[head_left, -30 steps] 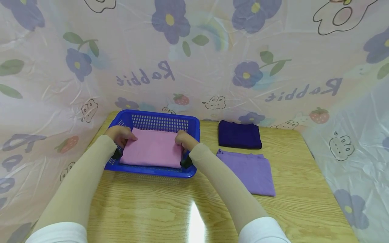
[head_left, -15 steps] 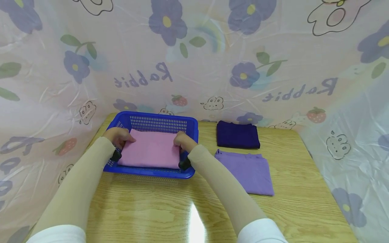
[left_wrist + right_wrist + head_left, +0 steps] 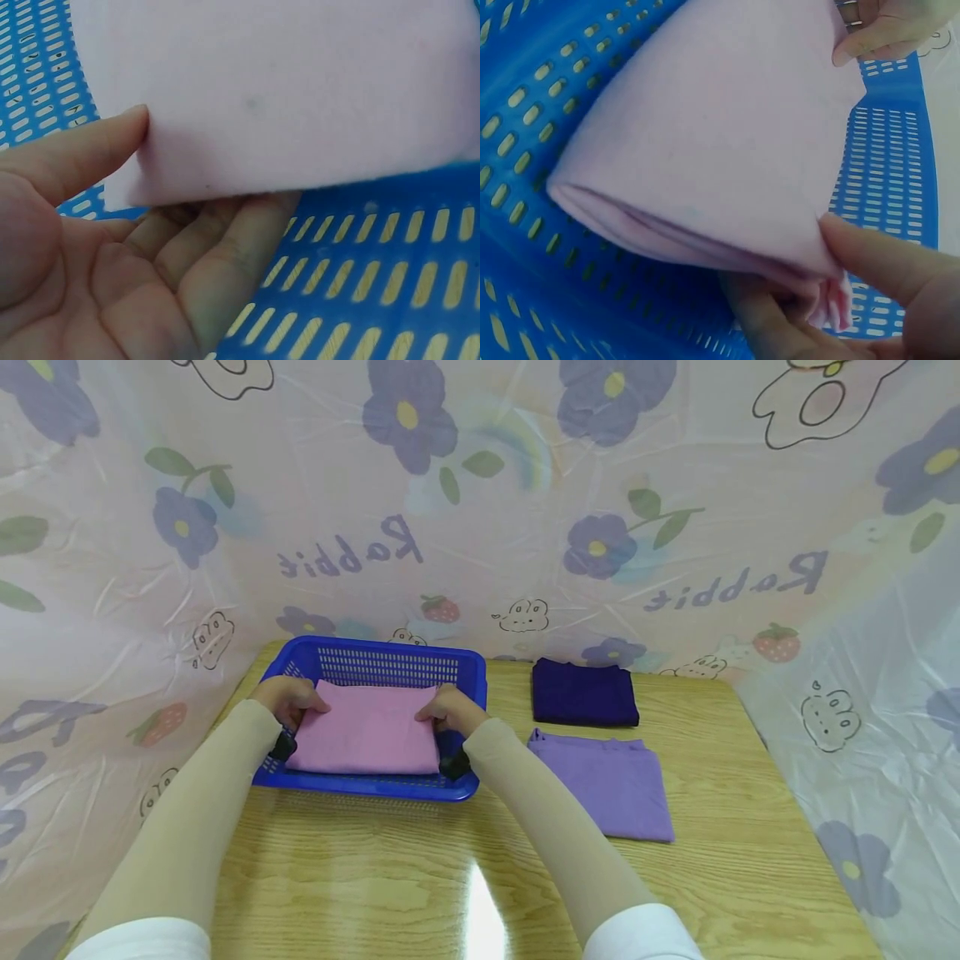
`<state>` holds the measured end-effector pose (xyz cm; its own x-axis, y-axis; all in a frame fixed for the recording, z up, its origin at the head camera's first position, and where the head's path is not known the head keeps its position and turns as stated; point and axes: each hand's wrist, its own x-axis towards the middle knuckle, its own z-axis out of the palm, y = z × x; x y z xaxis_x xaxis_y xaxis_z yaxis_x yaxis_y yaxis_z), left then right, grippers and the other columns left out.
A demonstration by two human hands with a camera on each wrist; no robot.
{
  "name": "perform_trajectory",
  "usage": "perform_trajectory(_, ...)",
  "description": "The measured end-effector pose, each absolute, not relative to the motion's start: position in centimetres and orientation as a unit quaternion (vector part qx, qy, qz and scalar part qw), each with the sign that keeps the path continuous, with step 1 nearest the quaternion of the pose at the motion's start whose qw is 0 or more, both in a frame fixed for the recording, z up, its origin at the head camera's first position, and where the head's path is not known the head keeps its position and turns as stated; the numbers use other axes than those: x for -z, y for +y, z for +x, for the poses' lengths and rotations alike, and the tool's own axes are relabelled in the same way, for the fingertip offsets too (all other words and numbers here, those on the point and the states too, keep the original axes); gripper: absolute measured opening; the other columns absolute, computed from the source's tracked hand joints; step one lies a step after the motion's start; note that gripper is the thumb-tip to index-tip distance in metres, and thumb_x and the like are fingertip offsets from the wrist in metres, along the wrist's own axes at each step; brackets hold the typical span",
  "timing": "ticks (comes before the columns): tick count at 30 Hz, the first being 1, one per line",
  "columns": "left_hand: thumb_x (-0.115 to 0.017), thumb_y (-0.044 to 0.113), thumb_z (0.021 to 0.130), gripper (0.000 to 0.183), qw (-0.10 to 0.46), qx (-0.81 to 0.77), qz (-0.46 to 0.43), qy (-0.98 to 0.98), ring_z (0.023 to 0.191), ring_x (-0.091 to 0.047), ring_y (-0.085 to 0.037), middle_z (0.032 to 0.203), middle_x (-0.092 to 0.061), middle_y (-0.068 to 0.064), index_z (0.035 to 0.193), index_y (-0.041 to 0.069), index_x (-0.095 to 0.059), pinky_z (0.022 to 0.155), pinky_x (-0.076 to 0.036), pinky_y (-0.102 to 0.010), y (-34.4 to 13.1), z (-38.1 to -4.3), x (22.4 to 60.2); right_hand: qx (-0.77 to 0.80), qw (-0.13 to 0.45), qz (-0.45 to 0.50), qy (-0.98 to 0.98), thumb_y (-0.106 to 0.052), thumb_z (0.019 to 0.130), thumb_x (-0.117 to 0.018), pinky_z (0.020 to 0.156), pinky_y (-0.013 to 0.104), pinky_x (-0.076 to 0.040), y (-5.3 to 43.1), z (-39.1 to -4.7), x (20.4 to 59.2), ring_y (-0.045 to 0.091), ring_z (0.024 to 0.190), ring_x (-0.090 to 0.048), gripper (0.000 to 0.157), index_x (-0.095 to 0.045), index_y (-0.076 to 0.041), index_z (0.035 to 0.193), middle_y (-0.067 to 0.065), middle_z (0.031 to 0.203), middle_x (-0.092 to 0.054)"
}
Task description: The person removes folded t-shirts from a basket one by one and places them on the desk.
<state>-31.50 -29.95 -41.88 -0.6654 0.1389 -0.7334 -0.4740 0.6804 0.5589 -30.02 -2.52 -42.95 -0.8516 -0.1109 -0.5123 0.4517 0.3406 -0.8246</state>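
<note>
A folded pink cloth (image 3: 367,731) lies inside a blue plastic basket (image 3: 367,790) in the head view. My left hand (image 3: 288,700) grips its left edge; in the left wrist view the thumb presses on top and the fingers (image 3: 217,247) reach underneath. At the opposite edge my right hand (image 3: 453,710) pinches the cloth, thumb above and fingers below. The right wrist view shows the cloth's stacked layers (image 3: 652,232) at that end, with the basket's slotted floor beneath.
Right of the basket on the wooden table (image 3: 360,885) lie a folded dark purple cloth (image 3: 585,693) and a folded light purple cloth (image 3: 615,785), partly behind my right forearm. A printed curtain (image 3: 480,568) encloses the back and sides.
My right hand has shifted slightly left, its thumb now further over the pink cloth's edge. The cloth's right edge stands farther from the basket's right wall. The head view has drifted a little.
</note>
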Motion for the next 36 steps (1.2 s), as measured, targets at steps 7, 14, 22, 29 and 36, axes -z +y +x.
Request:
perform_trajectory(7,-0.052,0.009,0.101,0.077,0.396,-0.390,-0.112,0.824,0.135,-0.034,-0.052,0.144,-0.023,-0.046,0.147,-0.018,0.005,0.104,-0.042,-0.057,-29.5,-31.1,41.4,0.556,0.280,0.123,0.773,0.009,0.076,-0.082,0.078,0.038,-0.059,-2.3,-31.8,44.0,0.030,0.087,-0.067,0.026,-0.066,0.010,0.096,0.018,0.095,-0.066)
perform_trajectory(14,-0.045,0.006,0.103,0.073,0.393,-0.389,-0.115,0.825,0.136,-0.029,-0.055,0.145,-0.018,-0.047,0.146,-0.020,0.009,0.106,-0.039,-0.059,-29.0,-30.6,40.7,0.538,0.288,0.121,0.783,0.001,0.081,-0.081,0.080,0.036,-0.059,-2.3,-30.5,42.8,0.026,0.080,-0.068,0.019,-0.068,0.007,0.093,0.015,0.087,-0.067)
perform_trajectory(22,-0.044,0.005,0.104,0.070,0.394,-0.383,-0.116,0.827,0.135,-0.032,-0.052,0.144,-0.020,-0.044,0.146,-0.021,0.006,0.107,-0.039,-0.057,-28.8,-30.4,40.6,0.512,0.342,0.098,0.782,-0.007,0.086,-0.079,0.075,0.044,-0.060,-1.8,-30.1,42.3,0.034,0.083,-0.070,0.022,-0.065,0.006,0.097,0.021,0.086,-0.069)
perform_trajectory(29,-0.041,0.006,0.105,0.071,0.401,-0.380,-0.118,0.825,0.135,-0.031,-0.054,0.146,-0.018,-0.046,0.146,-0.020,0.011,0.108,-0.038,-0.058,-28.6,-30.5,40.6,0.508,0.368,0.101,0.772,-0.006,0.088,-0.076,0.077,0.051,-0.058,-1.9,-30.4,42.5,0.044,0.092,-0.069,0.024,-0.061,0.009,0.099,0.029,0.088,-0.068)
perform_trajectory(36,-0.043,0.005,0.104,0.070,0.399,-0.398,-0.125,0.817,0.132,-0.036,-0.052,0.144,-0.022,-0.045,0.147,-0.020,0.008,0.106,-0.040,-0.057,-29.0,-30.6,40.9,0.507,0.374,0.091,0.771,-0.001,0.087,-0.075,0.077,0.051,-0.059,-2.0,-30.4,42.4,0.043,0.088,-0.070,0.023,-0.058,0.008,0.101,0.030,0.090,-0.069)
